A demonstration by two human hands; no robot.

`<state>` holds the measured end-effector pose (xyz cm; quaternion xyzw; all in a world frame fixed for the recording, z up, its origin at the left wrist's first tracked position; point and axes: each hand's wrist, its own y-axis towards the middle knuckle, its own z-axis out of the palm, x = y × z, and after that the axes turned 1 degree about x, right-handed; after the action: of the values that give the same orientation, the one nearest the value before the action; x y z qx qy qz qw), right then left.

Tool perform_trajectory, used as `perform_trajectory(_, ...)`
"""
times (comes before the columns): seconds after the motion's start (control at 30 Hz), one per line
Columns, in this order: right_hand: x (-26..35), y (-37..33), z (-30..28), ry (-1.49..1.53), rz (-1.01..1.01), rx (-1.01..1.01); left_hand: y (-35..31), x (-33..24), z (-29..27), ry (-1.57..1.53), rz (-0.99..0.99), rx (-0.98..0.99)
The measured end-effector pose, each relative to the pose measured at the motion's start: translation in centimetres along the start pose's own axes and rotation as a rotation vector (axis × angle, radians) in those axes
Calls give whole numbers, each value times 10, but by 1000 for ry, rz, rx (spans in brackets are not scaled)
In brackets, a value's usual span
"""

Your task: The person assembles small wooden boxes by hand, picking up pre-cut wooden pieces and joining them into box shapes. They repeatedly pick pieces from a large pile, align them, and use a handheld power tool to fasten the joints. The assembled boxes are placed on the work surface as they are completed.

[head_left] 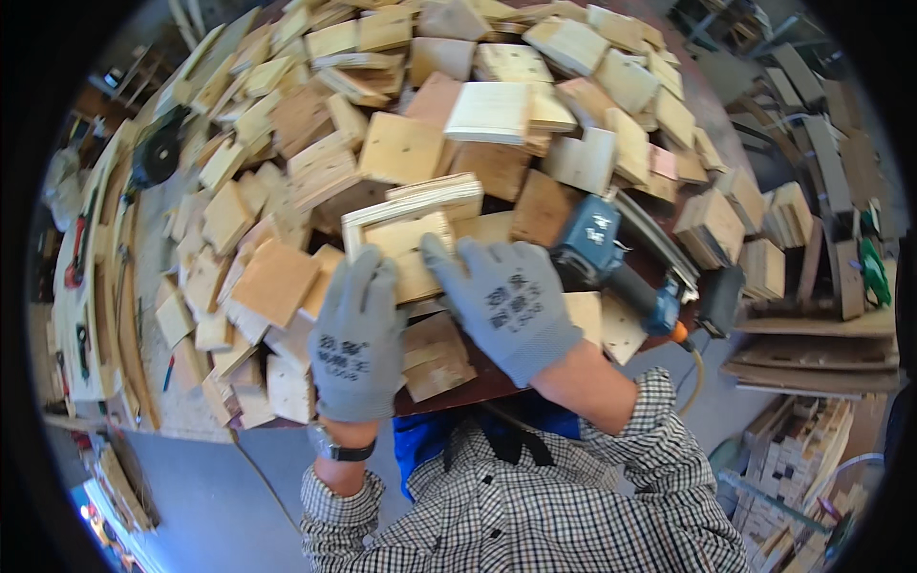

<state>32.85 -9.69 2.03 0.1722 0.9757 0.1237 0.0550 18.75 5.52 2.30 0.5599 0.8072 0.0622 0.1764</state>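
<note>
Both my hands wear grey gloves. My left hand [356,339] grips the near left side of a small square wooden frame [406,224] with a plywood panel in it, lying on a heap of plywood squares. My right hand [503,304] rests on the frame's near right part, fingers laid over it. A blue pneumatic nail gun [611,258] lies just right of my right hand, untouched, with an orange hose fitting at its handle end.
The workbench [478,387] is heaped with several cut plywood squares [401,143]. More stacked wood blocks [712,224] sit at the right, boards and shelves beyond. A black round tool [158,153] lies at far left. Grey floor is below.
</note>
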Motion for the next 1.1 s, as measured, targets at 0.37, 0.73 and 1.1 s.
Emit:
perform_trajectory(0.37,-71,-4,-60,130,104,-121,7,1,-11,-106,0,27)
perform_trajectory(0.73,-244,-7,-43,7,448,227,1,14,-13,-82,35,-42)
perform_trajectory(1.1,-257,-1,-37,112,444,393,-38,20,-25,-293,-329,-419)
